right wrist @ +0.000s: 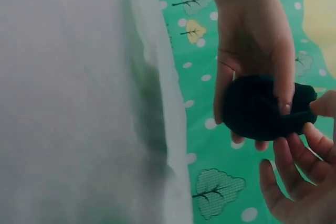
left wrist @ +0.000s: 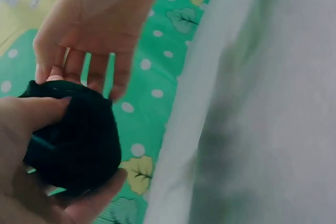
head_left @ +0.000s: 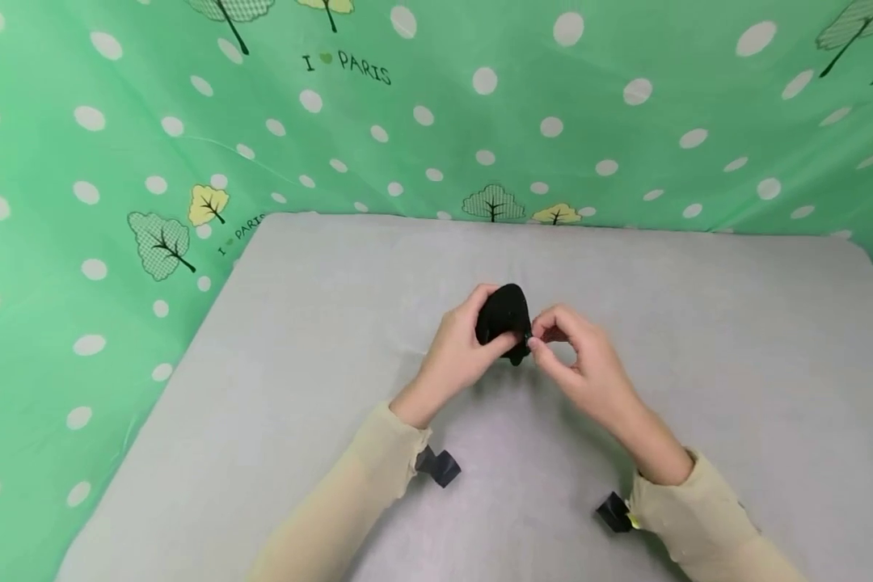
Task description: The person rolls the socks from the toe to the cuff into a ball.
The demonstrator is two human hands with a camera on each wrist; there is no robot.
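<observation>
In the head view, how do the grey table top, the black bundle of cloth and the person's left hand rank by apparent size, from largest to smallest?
1. grey table top, by far the largest.
2. left hand, which grips the bundle.
3. black bundle of cloth, smaller than the hand, though fingers hide part of it.

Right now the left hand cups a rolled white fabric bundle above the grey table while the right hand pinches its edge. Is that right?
Not quite: the fabric bundle is black, not white, as the head view shows and both wrist views confirm. The rest holds: the left hand cups it above the grey table while the right hand pinches its edge.
</observation>
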